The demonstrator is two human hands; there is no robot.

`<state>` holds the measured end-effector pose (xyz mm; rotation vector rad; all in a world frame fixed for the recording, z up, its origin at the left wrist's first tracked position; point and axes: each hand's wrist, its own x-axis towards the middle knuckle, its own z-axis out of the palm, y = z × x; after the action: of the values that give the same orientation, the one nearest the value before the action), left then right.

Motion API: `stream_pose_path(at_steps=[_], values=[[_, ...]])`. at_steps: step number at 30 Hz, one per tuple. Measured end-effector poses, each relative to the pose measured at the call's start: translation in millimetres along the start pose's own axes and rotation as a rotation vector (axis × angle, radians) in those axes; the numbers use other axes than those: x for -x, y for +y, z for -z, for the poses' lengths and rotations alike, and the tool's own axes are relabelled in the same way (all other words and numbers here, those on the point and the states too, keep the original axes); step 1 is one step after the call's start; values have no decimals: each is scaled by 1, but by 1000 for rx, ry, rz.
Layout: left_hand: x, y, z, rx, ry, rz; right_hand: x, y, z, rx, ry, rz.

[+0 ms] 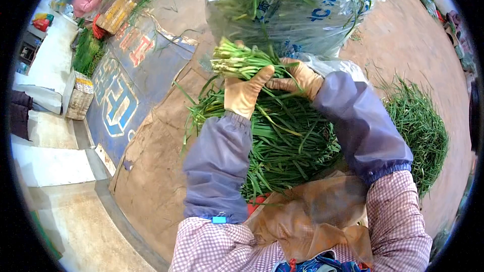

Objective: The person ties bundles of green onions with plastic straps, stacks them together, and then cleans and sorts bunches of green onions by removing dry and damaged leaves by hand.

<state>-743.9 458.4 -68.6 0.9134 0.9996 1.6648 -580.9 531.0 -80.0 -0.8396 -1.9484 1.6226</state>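
A bunch of garlic chives (236, 60), pale cut ends pointing left and green leaves trailing right, lies across my gloved hands. My left hand (246, 89) grips it from below, thumb up along its near side. Further right, my right hand (302, 78) has its fingers closed on the leafy part, with the fingertips partly hidden among leaves. Just beyond both hands stands a clear plastic bag (312, 32) with blue print, filled with more chives. Under my forearms a large heap of loose chives (297, 146) spreads over my lap.
Another heap of thin green leaves (418, 126) lies on the floor at right. Brown sheeting (156, 171) and a blue printed sheet (118, 85) cover the ground at left. Wicker-like boxes (122, 7) and a person in pink (86, 0) are at the far left.
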Motion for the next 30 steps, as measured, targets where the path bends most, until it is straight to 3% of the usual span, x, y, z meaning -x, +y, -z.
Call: stream_pose_path(at_steps=[1,2,3,5,7,9,11,12,13,14,16,17,19,20,22,23,24,25,26,27,29,30], values=[[-2,-1,-2,8,-30,-49,3,-3,2,183,21,62],[-4,-3,-4,19,-60,-93,5,-6,8,450,24,269],[-2,-5,-6,29,-90,-131,9,5,13,760,110,303],[1,-3,-10,13,-115,-147,34,-63,33,1064,-110,-117],[2,-4,-10,-3,-117,-147,50,-105,64,1064,-126,-487],[6,-3,-20,-43,-129,-161,78,-125,74,1197,226,-170],[10,-1,-40,-125,-161,-185,79,-125,58,812,247,334],[17,1,-53,195,-198,-14,74,-118,41,634,219,415],[22,8,-71,310,-262,34,68,-107,25,455,193,493],[26,-7,-81,579,-217,185,61,-95,14,367,253,453],[24,-23,-89,183,-302,33,58,-69,5,35,293,364],[22,-34,-82,-170,-336,-34,57,-56,9,126,356,430],[35,-14,-82,-1010,-401,-284,73,-69,8,-205,460,312],[33,-11,-86,-1015,-369,-315,85,-82,15,-216,568,286],[32,-21,-63,-1292,-411,-202,103,-89,52,-337,764,443],[31,-23,-52,-1439,-440,-151,126,-106,81,-196,804,481],[32,-34,-35,-1508,-480,-113,154,-121,99,-402,713,605],[31,-39,-23,-1578,-521,-76,182,-132,125,-219,748,736],[30,-30,-25,-1565,-540,-23,223,-127,176,-65,832,648],[31,-22,-30,-1578,-561,16,256,-150,185,-205,672,716],[18,-16,-22,-1257,-615,244,313,-167,201,-347,749,716],[4,-20,-8,-1001,-570,246,324,-157,207,-176,1008,656]])
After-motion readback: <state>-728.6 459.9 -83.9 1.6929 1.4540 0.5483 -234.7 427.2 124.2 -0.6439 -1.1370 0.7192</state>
